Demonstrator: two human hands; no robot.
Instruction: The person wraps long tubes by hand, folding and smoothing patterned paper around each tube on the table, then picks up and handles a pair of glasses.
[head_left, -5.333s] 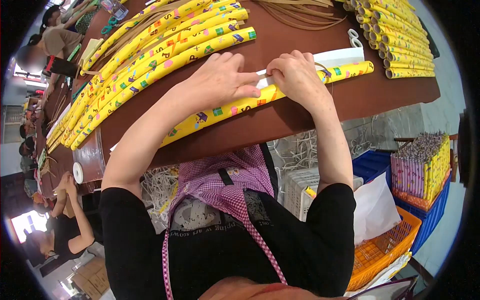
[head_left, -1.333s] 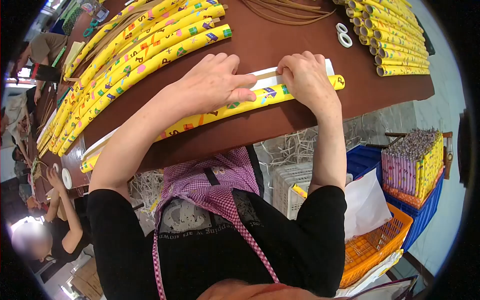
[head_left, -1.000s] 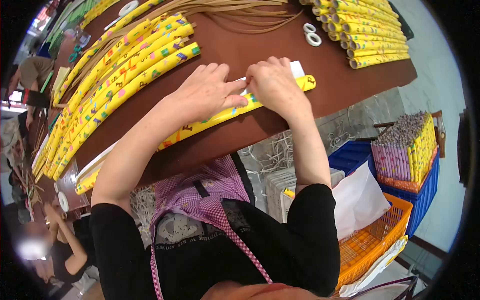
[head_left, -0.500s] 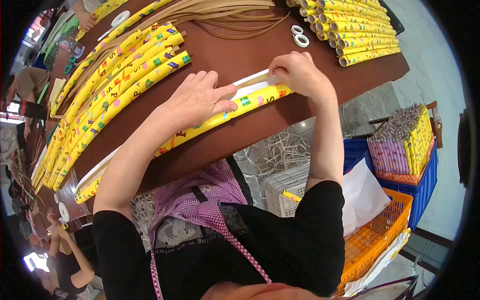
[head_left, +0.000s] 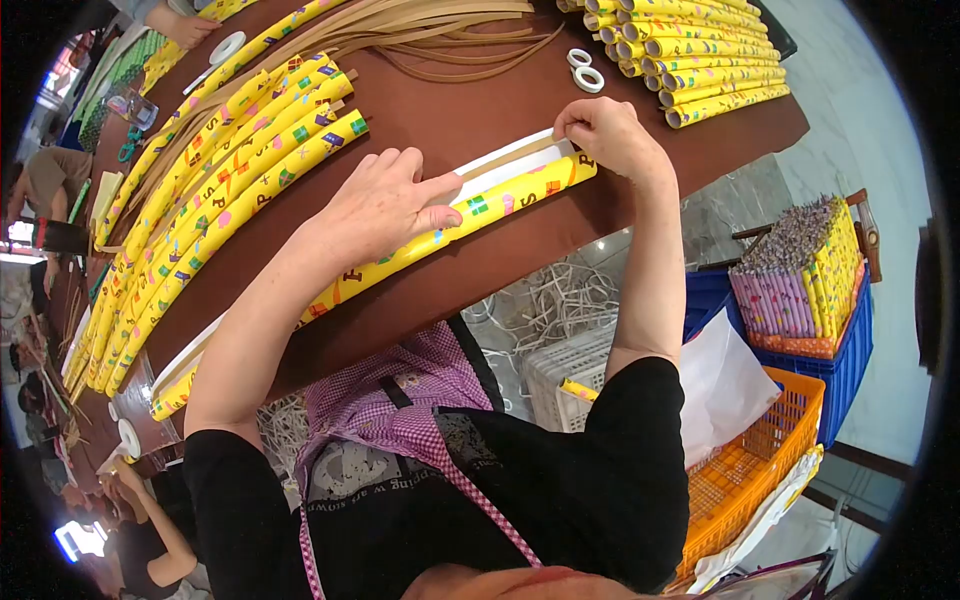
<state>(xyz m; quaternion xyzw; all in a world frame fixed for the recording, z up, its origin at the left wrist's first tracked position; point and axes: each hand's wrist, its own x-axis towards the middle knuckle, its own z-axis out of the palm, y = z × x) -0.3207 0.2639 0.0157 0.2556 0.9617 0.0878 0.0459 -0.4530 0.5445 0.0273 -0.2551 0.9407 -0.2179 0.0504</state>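
Observation:
A long sheet of yellow printed wrapping paper [head_left: 525, 198], partly rolled with its white inside showing, lies along the table's near edge. A flat brown strip [head_left: 508, 160] runs lengthwise within it. My left hand [head_left: 385, 205] rests on the paper, thumb on the printed side and index finger stretched along the strip, with a gap between them. At the right end my right hand [head_left: 612, 138] has its fingers pinched at the strip's end; the fingertips are partly hidden. The sheet's left part passes beneath my left forearm.
Several yellow rolls [head_left: 215, 215] lie to the left, and a stack of yellow tubes [head_left: 705, 60] at the back right. Brown strips [head_left: 440, 35] and white tape rolls [head_left: 588, 79] are on the brown table [head_left: 470, 110]. An orange crate [head_left: 790, 440] stands lower right. Co-workers sit at left.
My right hand has moved to the right end of the paper, uncovering the rolled end and more of the brown strip. My left hand stays on the paper. The view has shifted slightly.

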